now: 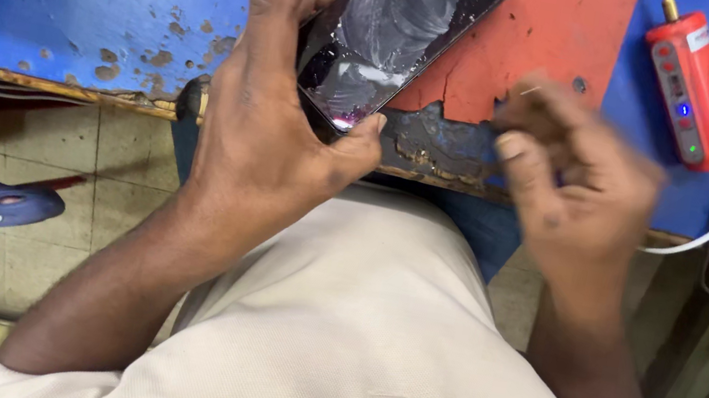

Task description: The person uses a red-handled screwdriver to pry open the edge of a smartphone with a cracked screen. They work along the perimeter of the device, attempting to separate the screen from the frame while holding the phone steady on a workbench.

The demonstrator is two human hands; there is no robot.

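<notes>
A worn blue bench (99, 3) fills the top of the frame, with a chipped red mat (554, 40) at upper centre. The left hand (267, 117) clasps a black phone (397, 29), its glass smeared, tilted above the mat. The right hand (575, 174), blurred at centre right, pinches a thin pin-like sliver. A red handheld device (694, 88) lies upper right.
</notes>
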